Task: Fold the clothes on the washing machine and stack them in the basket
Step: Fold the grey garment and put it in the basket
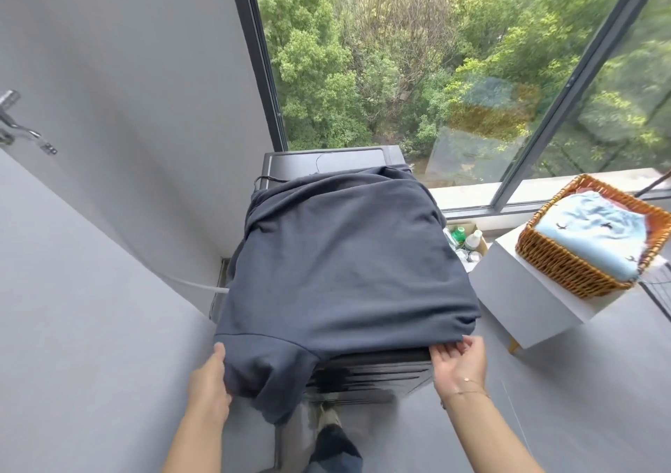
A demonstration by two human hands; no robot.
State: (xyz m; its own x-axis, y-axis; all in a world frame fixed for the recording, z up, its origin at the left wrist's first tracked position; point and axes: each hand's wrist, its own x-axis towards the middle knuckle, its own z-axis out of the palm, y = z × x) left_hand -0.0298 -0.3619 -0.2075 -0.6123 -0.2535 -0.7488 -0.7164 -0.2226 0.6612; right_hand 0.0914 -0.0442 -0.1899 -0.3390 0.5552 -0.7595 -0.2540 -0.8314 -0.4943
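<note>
A dark blue-grey sweatshirt [341, 265] lies spread flat over the top of the dark washing machine [374, 371], its near edge and one sleeve hanging over the front. My left hand [210, 382] grips the hanging fabric at the near left corner. My right hand [459, 362] is at the near right corner, palm up, fingertips pinching the hem. To the right, a wicker basket [555, 262] stands on a white box and holds a folded light blue garment [595, 233].
The white box [530, 302] under the basket stands close to the machine's right side. Bottles [466, 238] sit in a carton behind it by the window sill. A grey wall runs along the left, with a white hose [196, 285] at its base.
</note>
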